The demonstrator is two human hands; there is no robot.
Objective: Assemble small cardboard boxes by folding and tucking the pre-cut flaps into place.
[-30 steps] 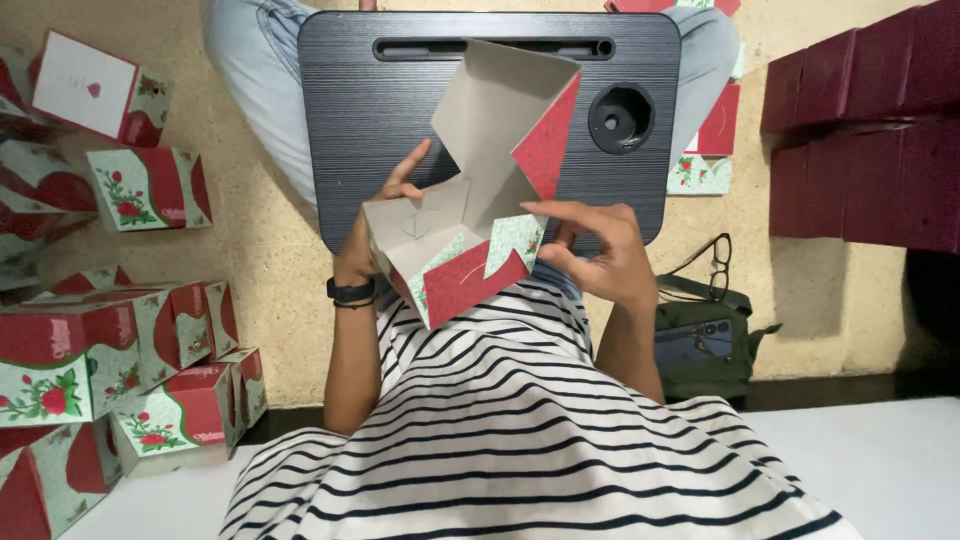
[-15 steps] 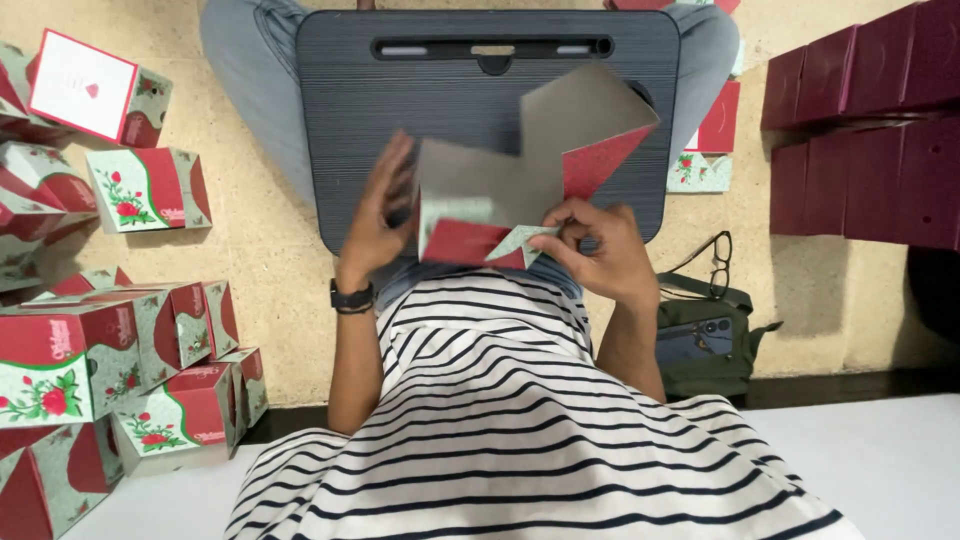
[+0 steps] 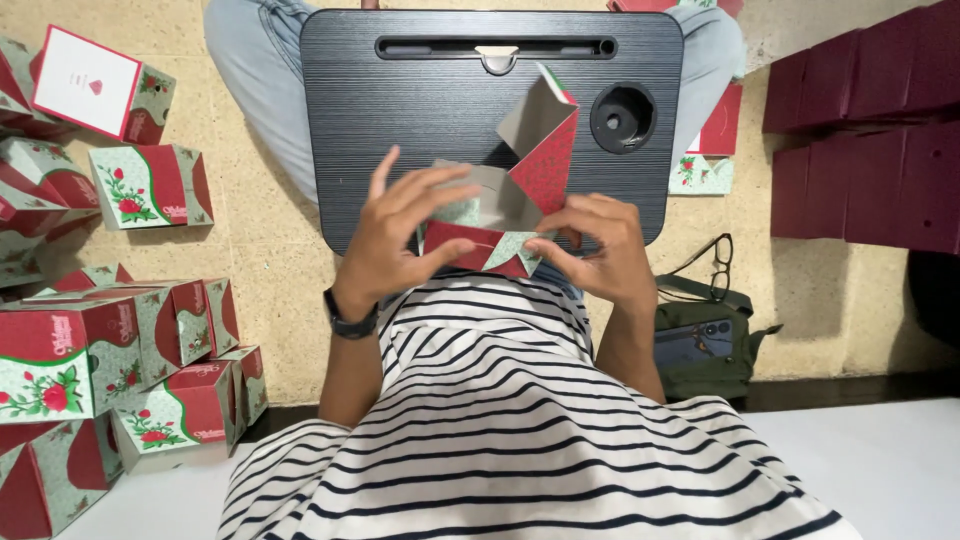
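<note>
Both hands hold a half-folded cardboard box (image 3: 510,200), red and pale green with a grey inside, over a black lap tray (image 3: 420,110). My left hand (image 3: 395,240) presses its fingers against the box's left side, a dark watch on that wrist. My right hand (image 3: 600,250) grips the box's lower right corner. One red flap of the box sticks up toward the tray's round cup hole (image 3: 622,118).
Folded red-and-green flowered boxes (image 3: 150,185) lie scattered and stacked on the floor at left. Dark red flat pieces (image 3: 870,150) are stacked at right. A dark green bag (image 3: 705,340) with a phone and glasses sits beside my right arm.
The box has been lowered and turned onto the tray. Its big flap has folded down, and my left hand has shifted over its left side.
</note>
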